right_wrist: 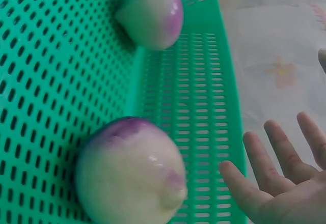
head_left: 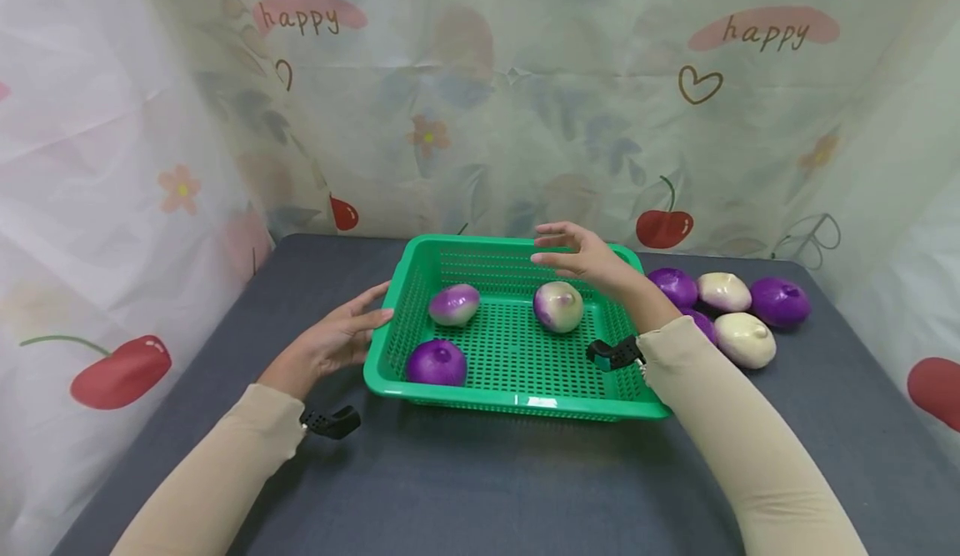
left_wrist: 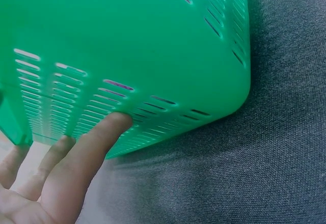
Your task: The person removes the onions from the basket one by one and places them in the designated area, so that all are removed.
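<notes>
A green perforated plastic basket [head_left: 495, 410] stands on the table with 3 onions inside. One purple onion [head_left: 437, 363] lies at its near left, a purple-and-white onion [head_left: 453, 305] behind that, and a mostly white onion [head_left: 558, 307] right of the middle. My left hand [head_left: 333, 341] is at the basket's left side, thumb by the rim; in the left wrist view a fingertip [left_wrist: 120, 119] touches the slotted outer wall. Over the far right part of the basket, my right hand [head_left: 581, 256] is raised with fingers extended and holds nothing. It is apart from the white onion [right_wrist: 135, 173] below.
Right of the basket several purple and white onions lie in a group, among them a purple onion [head_left: 780, 303] and a white onion [head_left: 745, 340]. A dark grey cloth [head_left: 480, 489] covers the table. Printed curtains [head_left: 510, 122] hang behind and at both sides.
</notes>
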A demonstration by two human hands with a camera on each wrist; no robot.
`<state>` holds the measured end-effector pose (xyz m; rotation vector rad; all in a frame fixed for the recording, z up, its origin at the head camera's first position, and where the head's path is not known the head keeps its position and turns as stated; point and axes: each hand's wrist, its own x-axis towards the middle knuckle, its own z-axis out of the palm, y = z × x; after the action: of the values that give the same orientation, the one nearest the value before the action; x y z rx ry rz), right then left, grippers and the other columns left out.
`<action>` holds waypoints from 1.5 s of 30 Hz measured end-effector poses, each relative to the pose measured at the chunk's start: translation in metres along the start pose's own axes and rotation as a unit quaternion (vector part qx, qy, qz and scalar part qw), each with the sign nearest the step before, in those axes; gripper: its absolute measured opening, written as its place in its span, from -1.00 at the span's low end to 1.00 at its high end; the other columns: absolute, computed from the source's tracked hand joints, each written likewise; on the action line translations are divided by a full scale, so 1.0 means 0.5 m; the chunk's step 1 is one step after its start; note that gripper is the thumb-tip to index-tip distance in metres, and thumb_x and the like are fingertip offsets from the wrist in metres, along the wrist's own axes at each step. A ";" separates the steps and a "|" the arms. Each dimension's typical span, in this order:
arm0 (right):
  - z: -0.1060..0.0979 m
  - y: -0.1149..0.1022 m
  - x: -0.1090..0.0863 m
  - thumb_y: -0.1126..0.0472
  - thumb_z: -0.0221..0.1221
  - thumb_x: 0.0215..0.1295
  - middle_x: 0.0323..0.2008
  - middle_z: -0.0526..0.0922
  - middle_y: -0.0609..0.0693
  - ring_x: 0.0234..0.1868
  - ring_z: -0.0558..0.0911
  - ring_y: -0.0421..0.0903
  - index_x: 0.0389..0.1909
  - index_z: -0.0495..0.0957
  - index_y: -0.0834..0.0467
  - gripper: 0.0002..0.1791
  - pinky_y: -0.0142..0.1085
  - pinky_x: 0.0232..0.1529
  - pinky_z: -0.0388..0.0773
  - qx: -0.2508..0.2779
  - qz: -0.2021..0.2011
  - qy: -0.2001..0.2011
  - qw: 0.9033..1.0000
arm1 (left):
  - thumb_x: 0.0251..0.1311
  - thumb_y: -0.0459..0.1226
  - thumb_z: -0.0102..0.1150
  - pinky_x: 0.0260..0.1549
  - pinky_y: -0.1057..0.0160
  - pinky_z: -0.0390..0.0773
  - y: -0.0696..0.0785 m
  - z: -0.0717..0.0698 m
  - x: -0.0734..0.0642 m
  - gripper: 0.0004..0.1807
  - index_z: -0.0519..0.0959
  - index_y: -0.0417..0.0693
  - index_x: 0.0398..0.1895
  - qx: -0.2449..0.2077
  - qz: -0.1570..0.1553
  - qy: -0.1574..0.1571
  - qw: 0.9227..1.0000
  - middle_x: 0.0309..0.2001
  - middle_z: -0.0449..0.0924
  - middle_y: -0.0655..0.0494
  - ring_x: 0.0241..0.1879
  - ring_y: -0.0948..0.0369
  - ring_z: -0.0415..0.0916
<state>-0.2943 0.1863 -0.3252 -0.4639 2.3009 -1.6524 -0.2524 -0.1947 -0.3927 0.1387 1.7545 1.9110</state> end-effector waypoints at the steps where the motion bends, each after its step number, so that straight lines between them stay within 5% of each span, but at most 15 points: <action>1: 0.001 0.004 0.002 0.16 0.19 0.36 0.35 0.30 0.23 0.32 0.37 0.17 0.39 0.22 0.13 -0.37 0.15 0.33 0.24 -0.003 0.003 -0.003 1.000 | 0.42 -0.18 0.02 -0.05 -0.10 0.58 0.000 0.000 0.000 -0.23 -0.13 0.25 0.55 0.001 0.000 -0.001 1.000 0.18 0.42 -0.05 -0.02 0.11 0.62; 14: 0.001 0.036 0.006 0.10 0.24 0.30 0.32 0.35 0.25 0.35 0.31 0.17 0.35 0.28 0.19 -0.35 0.12 0.31 0.24 -0.089 0.049 -0.007 0.995 | 0.42 -0.17 0.02 -0.04 -0.10 0.57 0.004 0.002 -0.002 -0.24 -0.13 0.26 0.55 0.002 0.001 -0.002 1.000 0.16 0.44 -0.02 -0.02 0.12 0.62; 24: 0.002 0.055 0.011 0.18 0.21 0.33 0.33 0.32 0.31 0.31 0.37 0.20 0.34 0.27 0.30 -0.38 0.05 0.22 0.35 -0.102 0.078 -0.075 0.989 | 0.41 -0.17 0.04 -0.06 -0.08 0.59 0.010 0.003 -0.004 -0.21 -0.15 0.22 0.56 -0.001 0.006 -0.010 1.000 0.16 0.45 -0.03 -0.02 0.11 0.62; 28: 0.005 0.057 0.012 0.25 0.21 0.30 0.37 0.27 0.28 0.37 0.30 0.19 0.37 0.26 0.31 -0.35 0.04 0.31 0.28 -0.118 0.084 -0.127 0.981 | 0.41 -0.20 0.04 -0.07 -0.08 0.59 0.010 0.004 -0.003 -0.23 -0.12 0.22 0.55 -0.005 0.006 -0.008 1.000 0.15 0.47 -0.04 -0.03 0.09 0.63; 32: 0.007 0.058 0.012 0.29 0.27 0.21 0.34 0.33 0.24 0.22 0.41 0.14 0.34 0.32 0.28 -0.33 -0.11 0.15 0.46 -0.175 0.082 -0.166 0.967 | 0.42 -0.20 0.03 -0.08 -0.07 0.59 0.010 0.003 -0.003 -0.23 -0.13 0.22 0.56 -0.002 0.006 -0.007 1.000 0.13 0.48 -0.02 -0.03 0.10 0.63; 45: 0.007 0.066 0.007 0.49 0.20 0.12 0.33 0.25 0.23 0.08 0.38 0.08 0.35 0.32 0.18 -0.29 -0.22 -0.14 0.50 -0.208 0.129 -0.177 0.953 | 0.42 -0.18 0.03 -0.07 -0.05 0.59 0.008 0.006 -0.007 -0.21 -0.16 0.22 0.56 0.000 0.002 -0.006 1.000 0.20 0.41 -0.09 -0.02 0.10 0.62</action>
<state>-0.2993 0.1918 -0.3576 -0.4730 2.3048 -0.8773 -0.2493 -0.1938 -0.3875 0.1540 1.7464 1.9095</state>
